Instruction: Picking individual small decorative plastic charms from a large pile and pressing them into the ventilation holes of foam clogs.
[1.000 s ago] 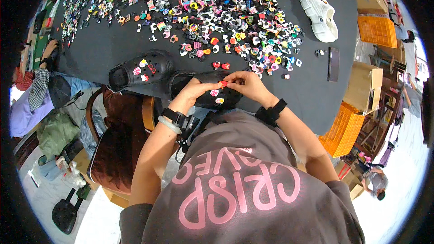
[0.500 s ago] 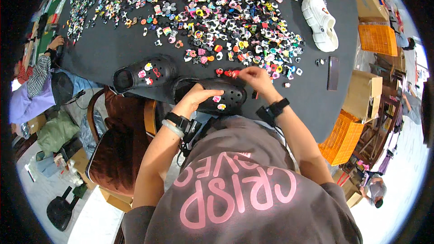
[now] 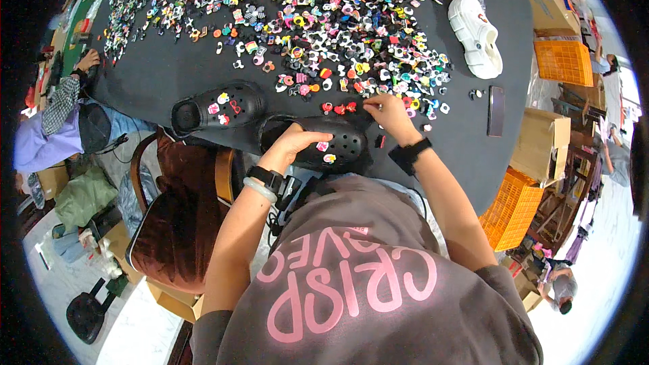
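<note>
A black clog with a pink-and-white charm and a yellow-and-white charm lies at the table's near edge. My left hand grips it, thumb over the holed top and the other fingers hidden inside or behind. Just beyond its toe, several red shoe charms rest on the black cloth. My right hand hovers right of them, fingertips pinched together; whatever they hold, if anything, is too small to make out. A second black clog, with several charms fitted, sits to the left.
A wide heap of colourful shoe charms spreads over the black table. To the right are a white clog and a dark flat rectangular object. A brown chair stands at left; another person's hand is at the far-left table edge.
My right hand has shifted a little to the right, off the red charms, which now show more fully. My left hand keeps its grip on the black clog.
</note>
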{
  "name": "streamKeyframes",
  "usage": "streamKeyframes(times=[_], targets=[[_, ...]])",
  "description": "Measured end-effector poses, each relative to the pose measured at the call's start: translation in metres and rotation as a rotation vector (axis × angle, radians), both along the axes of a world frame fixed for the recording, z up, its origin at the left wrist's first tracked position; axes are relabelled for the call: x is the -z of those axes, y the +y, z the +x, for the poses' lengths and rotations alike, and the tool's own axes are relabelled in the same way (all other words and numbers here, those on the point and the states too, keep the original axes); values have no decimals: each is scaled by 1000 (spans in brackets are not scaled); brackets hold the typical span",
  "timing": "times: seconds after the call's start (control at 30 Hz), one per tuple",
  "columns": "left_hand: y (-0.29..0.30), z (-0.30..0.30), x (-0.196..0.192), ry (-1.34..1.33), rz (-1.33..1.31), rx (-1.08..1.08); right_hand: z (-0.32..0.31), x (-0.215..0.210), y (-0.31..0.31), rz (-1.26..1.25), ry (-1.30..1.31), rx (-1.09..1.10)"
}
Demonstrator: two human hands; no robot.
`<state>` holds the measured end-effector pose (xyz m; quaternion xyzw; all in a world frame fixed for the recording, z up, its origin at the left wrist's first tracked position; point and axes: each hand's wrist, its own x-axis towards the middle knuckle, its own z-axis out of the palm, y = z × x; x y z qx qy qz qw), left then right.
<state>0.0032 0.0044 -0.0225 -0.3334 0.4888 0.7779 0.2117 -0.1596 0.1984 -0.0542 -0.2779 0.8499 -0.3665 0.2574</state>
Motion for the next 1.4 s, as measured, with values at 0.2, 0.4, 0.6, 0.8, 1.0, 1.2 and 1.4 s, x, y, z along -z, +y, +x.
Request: streamKeyframes(times=[0.2,0.4,0.6,0.8,1.0,1.2,1.4], targets=[[-3,2,-5,-21,12,10,35,-45,75,125,-152,-17],[0,1,-11,-13,43,0,52,-58,108,148,-203,15],[7,-5,-18,-69,-53,-3,64,-50,96,-38,-208,-41],[12,-7,-22,-188,-114,-58,78,-42,109,71,-176,-260],[25,-7,-34,-210,-278,-121,67,-39,133,37,-209,-343],[27,-20,-45,-300,-326,-194,45,-51,128,-21,-259,-381],[4,-4,-18,-186,-99,-153,56,-80,61,-86,39,-428]])
